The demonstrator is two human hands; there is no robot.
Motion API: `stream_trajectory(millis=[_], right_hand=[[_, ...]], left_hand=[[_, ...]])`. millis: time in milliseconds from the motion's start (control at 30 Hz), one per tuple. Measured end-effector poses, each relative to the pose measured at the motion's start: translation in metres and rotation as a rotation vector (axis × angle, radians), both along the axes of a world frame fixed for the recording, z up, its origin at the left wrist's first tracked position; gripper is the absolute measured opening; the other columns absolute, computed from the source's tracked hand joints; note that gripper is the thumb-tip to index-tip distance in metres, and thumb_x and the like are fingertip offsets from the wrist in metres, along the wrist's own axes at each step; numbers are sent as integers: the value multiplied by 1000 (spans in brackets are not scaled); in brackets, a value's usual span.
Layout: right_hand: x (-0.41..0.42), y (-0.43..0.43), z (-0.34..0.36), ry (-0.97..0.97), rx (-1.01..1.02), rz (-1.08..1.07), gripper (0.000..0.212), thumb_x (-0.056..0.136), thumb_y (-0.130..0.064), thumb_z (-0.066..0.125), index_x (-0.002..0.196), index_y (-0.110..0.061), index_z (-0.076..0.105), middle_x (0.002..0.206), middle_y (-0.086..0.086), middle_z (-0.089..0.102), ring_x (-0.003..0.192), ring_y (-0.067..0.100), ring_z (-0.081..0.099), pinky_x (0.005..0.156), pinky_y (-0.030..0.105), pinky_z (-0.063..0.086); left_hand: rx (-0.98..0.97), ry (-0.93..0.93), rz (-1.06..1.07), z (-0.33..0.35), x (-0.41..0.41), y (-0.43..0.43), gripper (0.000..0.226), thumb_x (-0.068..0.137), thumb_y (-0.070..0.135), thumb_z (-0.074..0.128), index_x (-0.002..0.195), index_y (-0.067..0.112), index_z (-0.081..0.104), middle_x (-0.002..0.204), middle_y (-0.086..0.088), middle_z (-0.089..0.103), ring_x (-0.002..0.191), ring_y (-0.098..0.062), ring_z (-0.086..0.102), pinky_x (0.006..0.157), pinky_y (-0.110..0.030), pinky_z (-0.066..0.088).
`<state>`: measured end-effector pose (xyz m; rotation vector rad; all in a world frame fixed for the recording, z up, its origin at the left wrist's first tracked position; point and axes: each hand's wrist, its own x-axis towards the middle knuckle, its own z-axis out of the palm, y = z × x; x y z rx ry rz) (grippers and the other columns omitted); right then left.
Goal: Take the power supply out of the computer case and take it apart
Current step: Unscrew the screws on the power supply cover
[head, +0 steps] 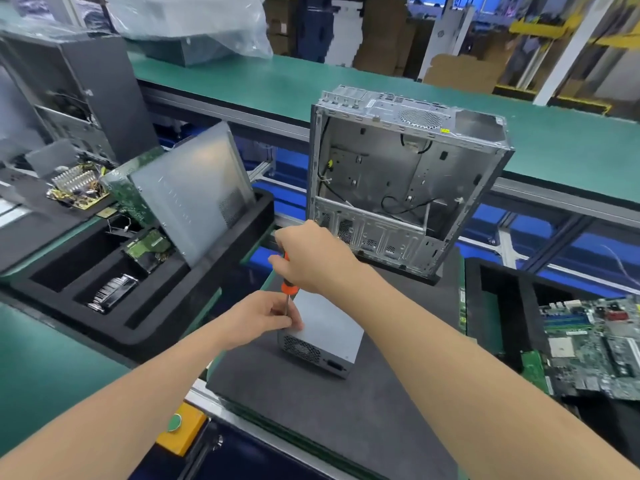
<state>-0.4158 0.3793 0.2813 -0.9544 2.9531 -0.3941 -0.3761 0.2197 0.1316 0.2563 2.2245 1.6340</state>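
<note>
Our right grip [313,258] is wrapped round the orange handle of the driver [289,288]. Our left grip [266,315] sits just below it, pinching the bare shaft near the tip between thumb and fingers. Both of our 2 grips are closed on the 1 tool, right above left. The driver stands close to upright, its top leaning slightly away from us.

The supply [329,322] lies straight under the tip, just right of the left grip, whose fingers appear to rest on its top edge. It is below the right grip and a little nearer to us. The left fingers hide the tip, so we cannot tell whether it sits in a screw. It seems to come down at the box's near left top corner. The grille face is turned our way and the far end runs under our right wrist, so its long axis is unclear.

We judge the coming move to be a downward press and turn, with the right grip driving and the left steadying.

The supply rests on the mat [346,410]. The case [398,174] stands beyond the right grip, well apart.
</note>
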Motion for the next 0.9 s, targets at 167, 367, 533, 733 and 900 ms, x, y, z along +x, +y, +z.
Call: stream_trajectory(millis=[167, 367, 533, 733, 900], right_hand=[[-4, 12, -1, -80, -56, 94, 22, 97, -31, 64, 87, -17, 51, 83, 2, 56, 81, 25, 54, 52, 29, 30], [-3, 13, 7, -133, -30, 179, 12, 95, -22, 66, 90, -16, 57, 79, -5, 60, 79, 21, 60, 63, 34, 50], [1, 8, 20, -157, 54, 184, 14, 88, -13, 69, 84, -22, 59, 79, -13, 59, 77, 7, 55, 63, 28, 49], [8, -2, 36, -223, 174, 77, 21, 79, -4, 70, 80, -24, 71, 82, -15, 68, 81, 5, 63, 70, 34, 59], [19, -11, 31, -144, 151, -129, 13, 85, -32, 72, 89, -23, 63, 84, -10, 62, 83, 16, 60, 66, 40, 56]], left_hand=[[-30, -15, -15, 5, 1, 1, 25, 96, 5, 61, 95, 24, 76, 107, -1, 79, 107, -18, 74, 89, -19, 54], [-45, -16, -68, 5, -5, -3, 22, 96, 6, 63, 94, 24, 76, 108, 1, 79, 108, -15, 73, 98, -28, 49], [-45, -32, -262, 10, -20, -12, 29, 96, 1, 59, 101, 23, 77, 112, 1, 79, 111, -14, 72, 95, -21, 53], [-66, 59, -364, 7, -28, -20, 29, 95, 7, 60, 98, 30, 76, 109, 8, 79, 106, -9, 72, 91, -16, 53], [-78, 136, -371, -1, -31, -21, 26, 96, 7, 62, 92, 31, 74, 104, 12, 80, 102, -9, 73, 92, -22, 54]])
